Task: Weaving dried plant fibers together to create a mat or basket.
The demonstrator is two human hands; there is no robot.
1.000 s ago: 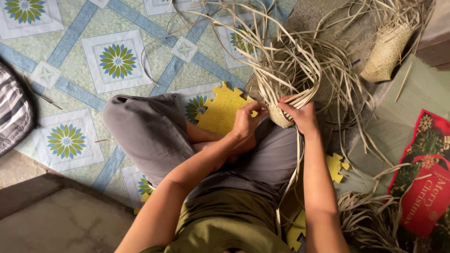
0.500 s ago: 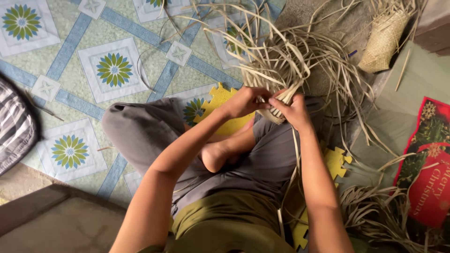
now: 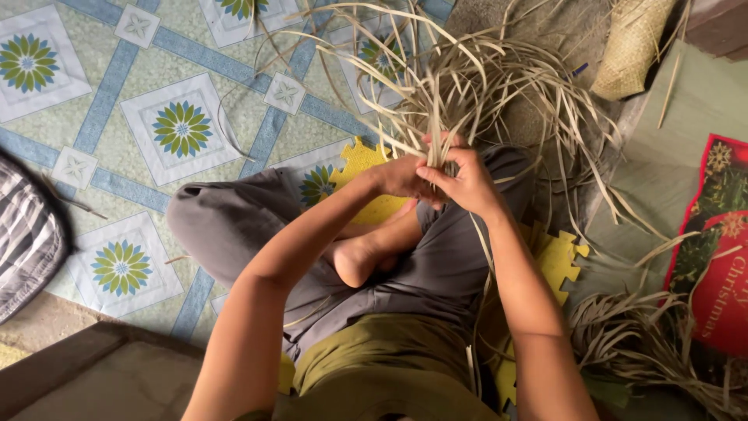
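Both hands have risen slightly. Left hand [image 3: 401, 175] and right hand [image 3: 466, 181] meet, fingers clamped on the bundle of dried strips [image 3: 456, 86], whose long axis fans upward beyond the fingers.

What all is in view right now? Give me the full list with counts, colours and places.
bundle of dried leaf strips: one, pale tan, fanning up and out from both hands
loose strip pile: one, tan, on the floor at lower right
woven pouch: one, straw-coloured, top right
foam puzzle mat: yellow, count unclear, under the legs
patterned floor sheet: one, pale with blue bands and flower squares, left half
festive printed sheet: one, red and green, right edge
striped fabric: one, grey and white, left edge
grey trousers: crossed legs, centre
olive top: bottom centre
bare foot: one showing, centre
left hand: gripping the bundle base
right hand: fingers closed on the same base
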